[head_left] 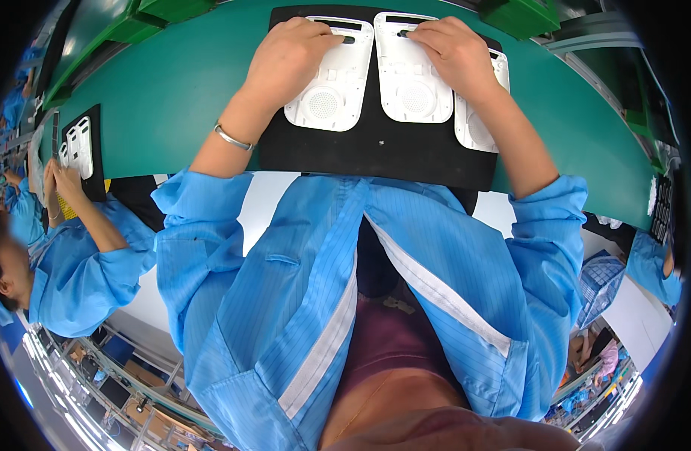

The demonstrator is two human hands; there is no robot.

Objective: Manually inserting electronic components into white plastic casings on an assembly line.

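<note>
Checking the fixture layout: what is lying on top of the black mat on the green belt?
Three white plastic housings lie side by side on the black mat. The left hand rests on the left one, the right hand on the middle one. The right forearm covers much of the third.

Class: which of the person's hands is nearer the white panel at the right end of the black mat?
Right. The right hand lies partly over that panel; the left hand rests two panels away.

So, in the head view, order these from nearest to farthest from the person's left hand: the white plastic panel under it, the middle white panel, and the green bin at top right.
1. White plastic panel under the left hand, touched by it.
2. Middle white panel, just right, under the right hand.
3. Green bin, far top right.
</note>
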